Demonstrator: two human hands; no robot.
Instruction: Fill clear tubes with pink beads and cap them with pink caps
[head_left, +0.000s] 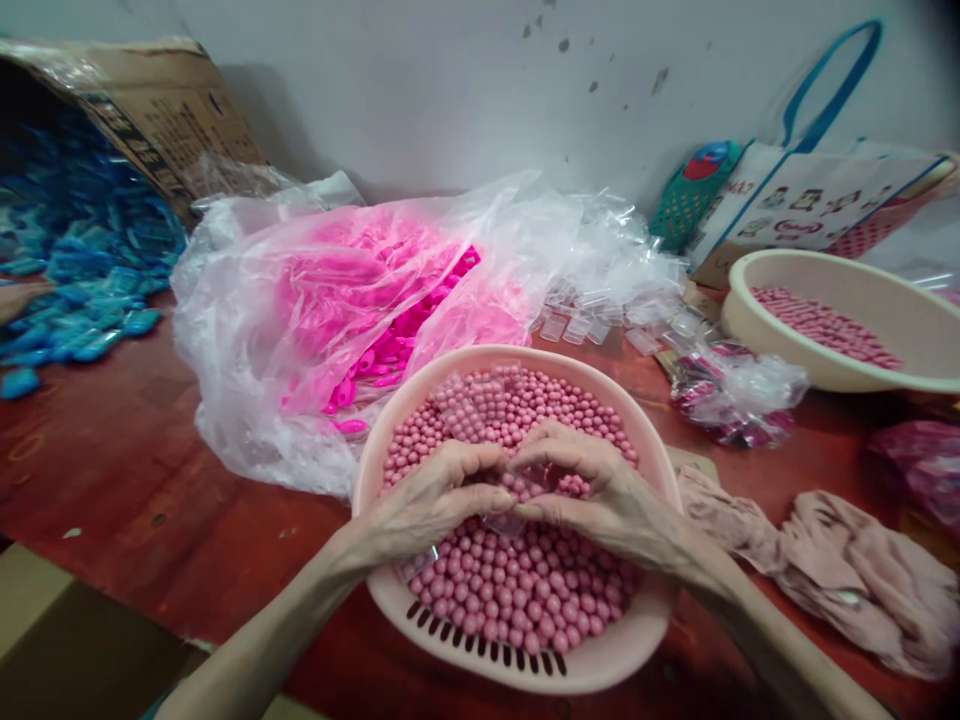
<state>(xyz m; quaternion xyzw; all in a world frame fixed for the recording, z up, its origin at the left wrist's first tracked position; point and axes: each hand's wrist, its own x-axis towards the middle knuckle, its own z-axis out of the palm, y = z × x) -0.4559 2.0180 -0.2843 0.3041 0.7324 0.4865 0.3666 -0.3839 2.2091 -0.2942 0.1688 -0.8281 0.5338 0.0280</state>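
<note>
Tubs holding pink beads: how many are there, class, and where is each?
2: a slotted pink tub beneath the person's left hand and right hand, and a cream tub farther back, at the picture's right edge.

"How is the posture?"
"Left forearm and right forearm slant forward and inward. Left hand and right hand almost meet, fingers bent."
"Both pinching?"
"It seems so, but the fingertips look blurred."
</note>
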